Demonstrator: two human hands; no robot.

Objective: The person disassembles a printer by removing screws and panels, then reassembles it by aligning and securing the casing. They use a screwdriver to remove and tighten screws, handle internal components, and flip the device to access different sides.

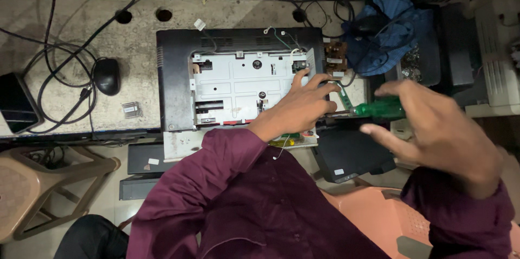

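Mid-disassembly, likely: left hand (303,105) spread, fingertips pressing the metal plate (238,83) edge inside the open monitor back (176,75); right hand (433,134) loosely open by the green screwdriver (379,109) just beyond its fingers; next probably needs gripping that handle firmly.

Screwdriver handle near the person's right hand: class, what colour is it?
The screwdriver handle is translucent green, seen in the head view just beside the right hand.
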